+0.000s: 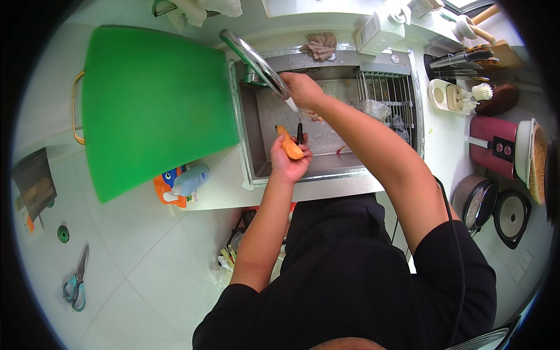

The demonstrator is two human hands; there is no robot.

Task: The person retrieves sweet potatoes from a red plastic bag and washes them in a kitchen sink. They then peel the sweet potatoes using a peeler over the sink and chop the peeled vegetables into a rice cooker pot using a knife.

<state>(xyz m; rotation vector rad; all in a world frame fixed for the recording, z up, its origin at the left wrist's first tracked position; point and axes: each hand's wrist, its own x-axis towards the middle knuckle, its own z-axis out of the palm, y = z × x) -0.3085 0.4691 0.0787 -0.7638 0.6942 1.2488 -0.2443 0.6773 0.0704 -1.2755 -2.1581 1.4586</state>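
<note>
My left hand (292,162) holds a peeled orange vegetable, which looks like a piece of carrot (288,144), over the sink (321,160). A slim black handle (299,132) stands up by the fingers of that same hand; the tool it belongs to cannot be made out. Above it, my right hand (302,89) is at the chrome faucet (258,63), close to the lower end of its spout. The spout partly covers those fingers, so their grip is hidden. Scraps of peel (311,115) lie on the basin floor beyond my left hand.
A green cutting board (159,105) covers the counter left of the sink. A metal drying rack (385,85) spans the basin's right side. A brown cloth (321,46) and a white bottle (380,30) stand behind. Knives (459,59) and a pink appliance (492,144) are at right.
</note>
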